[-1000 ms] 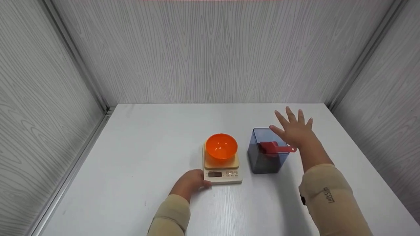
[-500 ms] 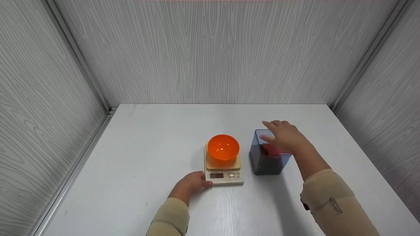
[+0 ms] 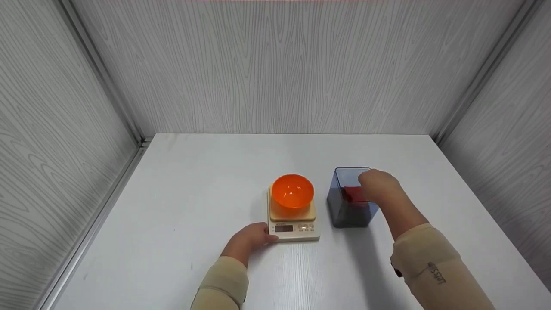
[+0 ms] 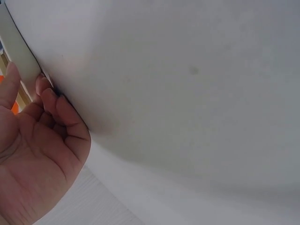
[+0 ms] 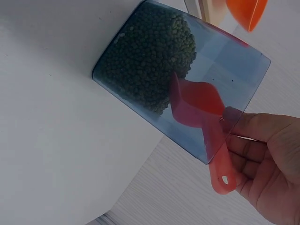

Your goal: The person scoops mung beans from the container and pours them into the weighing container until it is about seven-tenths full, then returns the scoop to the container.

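Note:
My left hand (image 3: 251, 237) holds the front left corner of a white kitchen scale (image 3: 297, 235). In the left wrist view the fingers of that hand (image 4: 44, 154) are curled at the scale's edge, the thumb on its other side. An orange bowl (image 3: 292, 191) sits on the scale's platform. At the rim of a clear bluish box (image 3: 351, 218), my right hand (image 3: 379, 185) grips the handle of a red scoop (image 5: 220, 159). The right wrist view has the scoop's head inside the box, against small green beans (image 5: 145, 56). Part of the handle is hidden in the head view.
Box and scale stand apart on a white table (image 3: 206, 181), the box to the right. Grey wood-grain panels (image 3: 275, 69) enclose the table at the back and both sides.
My right hand, spread above the box a second ago, has come down and left and closed on the scoop's handle. The left hand stays at the scale.

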{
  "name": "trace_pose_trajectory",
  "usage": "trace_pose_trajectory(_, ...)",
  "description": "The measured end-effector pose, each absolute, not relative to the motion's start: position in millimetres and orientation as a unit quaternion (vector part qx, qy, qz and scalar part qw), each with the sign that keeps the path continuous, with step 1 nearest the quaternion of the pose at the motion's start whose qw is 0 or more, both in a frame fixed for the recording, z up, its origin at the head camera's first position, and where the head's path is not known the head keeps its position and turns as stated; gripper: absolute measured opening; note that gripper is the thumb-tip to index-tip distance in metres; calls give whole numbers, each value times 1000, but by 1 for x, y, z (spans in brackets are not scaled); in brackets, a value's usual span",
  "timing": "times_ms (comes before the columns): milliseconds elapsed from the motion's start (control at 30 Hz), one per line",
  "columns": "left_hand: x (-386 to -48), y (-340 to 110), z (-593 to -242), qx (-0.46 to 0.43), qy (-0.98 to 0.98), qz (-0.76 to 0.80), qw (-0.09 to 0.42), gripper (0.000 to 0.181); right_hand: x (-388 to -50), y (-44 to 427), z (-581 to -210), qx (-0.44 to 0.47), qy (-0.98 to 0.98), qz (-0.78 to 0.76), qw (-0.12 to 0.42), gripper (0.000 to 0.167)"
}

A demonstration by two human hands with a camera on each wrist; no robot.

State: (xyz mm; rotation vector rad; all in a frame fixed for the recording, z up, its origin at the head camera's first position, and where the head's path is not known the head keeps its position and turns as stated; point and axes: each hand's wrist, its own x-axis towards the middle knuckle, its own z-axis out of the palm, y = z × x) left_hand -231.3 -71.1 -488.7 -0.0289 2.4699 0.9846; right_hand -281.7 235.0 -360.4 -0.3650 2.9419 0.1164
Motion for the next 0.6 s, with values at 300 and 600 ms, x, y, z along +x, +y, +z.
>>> trace_pose_trajectory(300, -233, -71, -489, -23, 900, 366, 237, 22, -283, 237, -370, -123, 987, 62, 80, 13)
trace_pose_trajectory(600, -232, -70, -488, -24, 896, 377, 235, 22, -284, 235, -354, -134, 983, 75, 98, 15)
